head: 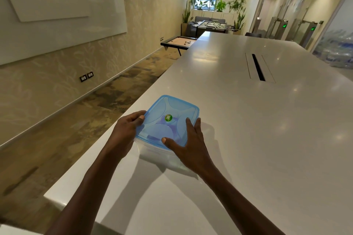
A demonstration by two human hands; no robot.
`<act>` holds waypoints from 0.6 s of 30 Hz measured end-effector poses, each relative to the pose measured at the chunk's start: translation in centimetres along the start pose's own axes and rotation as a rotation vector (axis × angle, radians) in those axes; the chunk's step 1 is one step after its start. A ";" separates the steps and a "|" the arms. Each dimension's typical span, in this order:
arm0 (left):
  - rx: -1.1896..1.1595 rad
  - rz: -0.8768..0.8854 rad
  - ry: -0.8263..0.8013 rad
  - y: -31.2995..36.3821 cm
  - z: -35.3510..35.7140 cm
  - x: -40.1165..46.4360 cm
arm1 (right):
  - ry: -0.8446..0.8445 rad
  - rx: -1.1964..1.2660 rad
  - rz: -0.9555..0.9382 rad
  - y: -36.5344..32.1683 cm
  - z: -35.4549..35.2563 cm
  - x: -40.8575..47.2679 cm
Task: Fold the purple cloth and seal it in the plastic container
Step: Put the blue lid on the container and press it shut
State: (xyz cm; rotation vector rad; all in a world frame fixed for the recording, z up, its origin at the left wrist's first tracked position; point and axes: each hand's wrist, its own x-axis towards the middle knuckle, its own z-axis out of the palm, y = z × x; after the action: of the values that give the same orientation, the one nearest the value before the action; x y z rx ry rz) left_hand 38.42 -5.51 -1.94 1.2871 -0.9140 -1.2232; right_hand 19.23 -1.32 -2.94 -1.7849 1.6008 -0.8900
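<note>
Blue lid [168,114] under 2 hands, fingers flat.

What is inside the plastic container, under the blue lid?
Through the blue lid a purple shape shows, likely the purple cloth. Its folds are blurred by the lid and partly covered by the right hand.

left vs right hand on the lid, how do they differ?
The left hand curls around the left edge of the lid, thumb on top; the right hand lies flat and spread on the lid's near right part. The left grips; the right presses down. Both touch the lid of the container on the table.
</note>
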 end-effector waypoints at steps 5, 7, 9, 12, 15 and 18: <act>-0.039 0.008 0.000 -0.3 -0.3 -0.1 | 0.004 -0.142 -0.200 0.9 0.3 -0.7; -0.031 0.012 0.030 -0.6 -0.2 -0.2 | 0.039 -0.231 -0.290 1.3 0.3 -1.0; -0.023 0.011 0.063 -0.8 0.0 -0.5 | 0.049 -0.283 -0.358 1.5 0.2 -1.2; -0.063 -0.028 0.090 -1.4 0.2 -1.1 | 0.021 -0.352 -0.437 1.4 0.2 -1.5; -0.103 -0.033 0.086 -1.7 0.2 -1.7 | 0.009 -0.469 -0.502 1.5 0.3 -1.8; -0.139 0.036 0.010 -2.0 0.1 -2.2 | -0.018 -0.586 -0.552 1.9 -0.1 -1.7</act>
State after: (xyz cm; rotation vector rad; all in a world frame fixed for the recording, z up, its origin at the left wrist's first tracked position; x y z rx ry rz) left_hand 37.69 -3.14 -3.62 1.1608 -0.8261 -1.2293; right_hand 17.90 0.19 -4.53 -2.7220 1.4678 -0.6551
